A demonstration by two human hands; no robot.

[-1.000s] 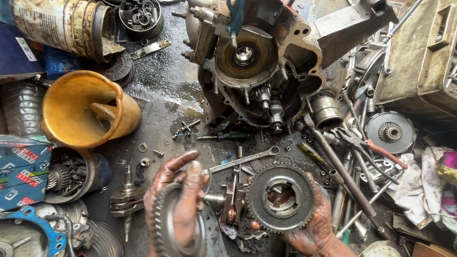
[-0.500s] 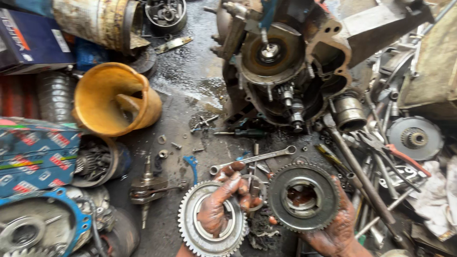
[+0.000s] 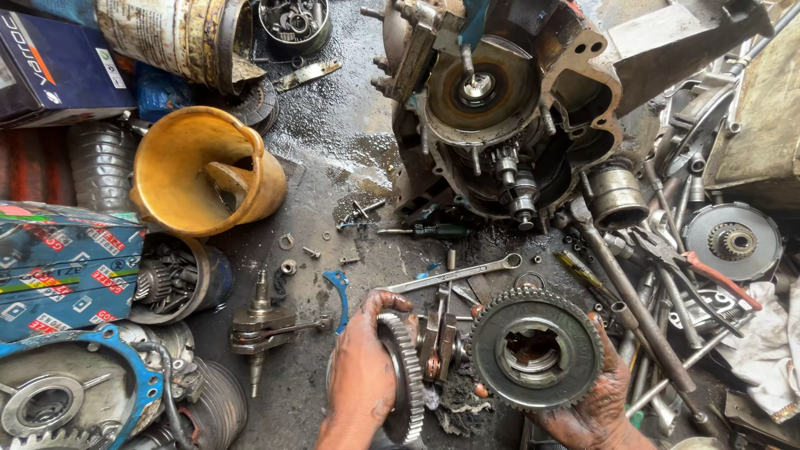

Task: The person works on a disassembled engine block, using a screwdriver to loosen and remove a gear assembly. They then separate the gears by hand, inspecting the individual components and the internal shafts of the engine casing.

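Gripping a toothed gear ring [image 3: 406, 379] edge-on in a closed left hand [image 3: 360, 379] and a large clutch gear [image 3: 535, 347] in the right hand [image 3: 602, 398], a person works below a stripped, still-open engine case [image 3: 508, 108] amid loose parts.

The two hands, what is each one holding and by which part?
The left hand grips a toothed gear by its face and rim, turned edge-on. The right hand holds a larger gear from beneath its lower right rim.
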